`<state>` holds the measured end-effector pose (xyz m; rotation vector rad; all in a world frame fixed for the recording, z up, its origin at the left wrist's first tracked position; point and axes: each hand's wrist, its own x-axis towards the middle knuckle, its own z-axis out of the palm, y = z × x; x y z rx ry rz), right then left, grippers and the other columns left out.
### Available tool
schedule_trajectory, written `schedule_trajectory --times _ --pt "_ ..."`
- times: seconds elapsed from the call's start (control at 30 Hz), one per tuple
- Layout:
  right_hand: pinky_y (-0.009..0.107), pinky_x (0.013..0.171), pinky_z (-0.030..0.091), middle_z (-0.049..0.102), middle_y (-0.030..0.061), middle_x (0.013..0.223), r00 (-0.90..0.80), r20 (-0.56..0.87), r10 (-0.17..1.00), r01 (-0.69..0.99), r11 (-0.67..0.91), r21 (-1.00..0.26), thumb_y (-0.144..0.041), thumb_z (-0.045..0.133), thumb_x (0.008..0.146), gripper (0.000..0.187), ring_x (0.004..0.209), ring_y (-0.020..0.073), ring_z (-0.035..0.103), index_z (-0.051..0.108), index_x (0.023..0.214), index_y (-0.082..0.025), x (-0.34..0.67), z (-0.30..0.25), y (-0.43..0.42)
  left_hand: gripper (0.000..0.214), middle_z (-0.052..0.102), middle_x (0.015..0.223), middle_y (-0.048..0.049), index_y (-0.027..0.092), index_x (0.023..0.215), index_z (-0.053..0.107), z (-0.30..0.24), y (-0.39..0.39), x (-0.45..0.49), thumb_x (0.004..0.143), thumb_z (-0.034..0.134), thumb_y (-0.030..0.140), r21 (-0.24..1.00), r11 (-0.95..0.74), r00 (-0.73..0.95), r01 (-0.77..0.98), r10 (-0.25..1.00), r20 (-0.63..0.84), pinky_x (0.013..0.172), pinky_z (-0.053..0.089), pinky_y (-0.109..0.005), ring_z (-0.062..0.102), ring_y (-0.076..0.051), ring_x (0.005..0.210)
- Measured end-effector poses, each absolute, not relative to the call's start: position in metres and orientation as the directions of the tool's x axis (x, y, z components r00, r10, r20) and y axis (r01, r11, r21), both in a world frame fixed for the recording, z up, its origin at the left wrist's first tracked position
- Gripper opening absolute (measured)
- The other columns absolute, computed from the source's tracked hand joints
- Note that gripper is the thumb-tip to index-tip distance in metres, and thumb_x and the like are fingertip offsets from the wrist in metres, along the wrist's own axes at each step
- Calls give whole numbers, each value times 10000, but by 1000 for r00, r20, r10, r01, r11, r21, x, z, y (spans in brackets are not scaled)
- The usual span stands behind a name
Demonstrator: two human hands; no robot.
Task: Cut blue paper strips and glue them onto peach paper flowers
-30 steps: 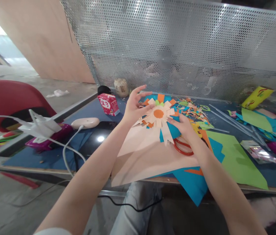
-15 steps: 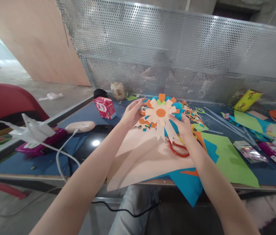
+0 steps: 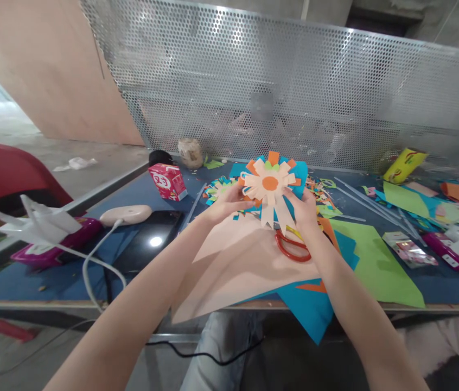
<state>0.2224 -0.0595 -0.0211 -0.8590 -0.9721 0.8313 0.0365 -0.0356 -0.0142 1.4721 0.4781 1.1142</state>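
Note:
A layered paper flower (image 3: 270,183) with cream and orange petals, an orange round centre and two cream ribbon tails is held up over the table. My right hand (image 3: 306,209) grips its right side near the tails, thumb in front. My left hand (image 3: 229,202) is at the lower left petals, thumb and fingers closed around their edge; some fingertips are hidden. Blue paper (image 3: 300,172) shows behind the flower. Below lie red-handled scissors (image 3: 292,254) on a large cream paper sheet (image 3: 229,266). Another paper flower (image 3: 218,188), green and blue-edged, lies behind my left hand.
To the left are a pink box (image 3: 168,182), a black phone (image 3: 150,239), a white corded device (image 3: 126,215) and a purple power strip (image 3: 58,241). Green paper (image 3: 376,263), clear sticks (image 3: 370,203) and a yellow packet (image 3: 406,164) lie right. A perforated metal screen (image 3: 294,81) stands behind.
My left hand has moved down from the flower's upper left petals to its lower left edge. The green flower behind has come into view. My right hand keeps its grip.

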Motion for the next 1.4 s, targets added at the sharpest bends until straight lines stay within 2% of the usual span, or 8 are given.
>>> schedule_trajectory --times 0.2,0.47,0.67,0.9,1.03,1.17,1.27,1.4 --pt "348 791 499 699 3 918 225 428 875 -63 452 -890 -383 687 637 317 838 194 647 638 900 -213 226 -27 -57 394 668 880 -32 162 823 634 -15 -36 45 481 794 277 890 -394 174 -230 883 436 821 484 -334 605 -169 840" --pt "368 822 495 692 18 965 160 440 884 -116 459 -881 -329 685 650 331 869 199 641 622 952 -208 222 -20 -63 305 691 739 -18 144 753 673 -9 -38 43 509 783 291 906 -322 91 -274 929 358 696 504 -274 611 -122 658" --pt "388 833 488 679 36 965 227 452 863 -97 482 -871 -309 676 646 375 853 199 634 583 994 -202 229 -22 -56 285 631 634 16 133 671 619 -8 -27 33 467 789 237 865 -248 -21 -435 964 265 580 498 -218 585 -83 566" --pt "414 947 404 611 83 1083 449 675 585 344 584 -735 -321 626 670 417 1011 217 563 544 1058 -190 245 -12 -56 319 633 732 2 162 774 596 -9 -19 20 504 757 220 853 -266 -9 -448 956 294 555 526 -245 608 -109 612" --pt "402 970 388 558 73 1175 473 764 439 338 710 -618 -365 584 724 507 1104 216 521 464 1195 -222 248 -2 -64 397 624 763 12 181 849 584 -12 -16 19 493 756 221 868 -252 -2 -427 961 278 565 529 -245 610 -113 641" --pt "395 937 418 616 47 1091 325 742 586 190 729 -658 -378 616 711 477 1043 221 563 511 1154 -234 240 1 -70 414 609 757 24 193 868 563 -13 -17 19 499 748 222 889 -219 11 -402 970 244 547 515 -238 600 -102 615" --pt "389 880 449 656 51 997 158 610 776 229 573 -787 -378 647 680 384 953 226 596 582 1022 -217 232 -2 -72 365 592 737 26 200 866 557 -12 -20 21 542 723 219 900 -206 72 -385 965 252 538 500 -229 585 -91 599" --pt "395 847 457 652 61 1009 85 514 854 262 478 -838 -392 651 659 373 929 232 598 583 980 -216 229 -7 -70 328 570 714 25 202 875 551 -12 -23 26 580 693 219 909 -214 133 -357 952 277 546 488 -232 575 -90 593"
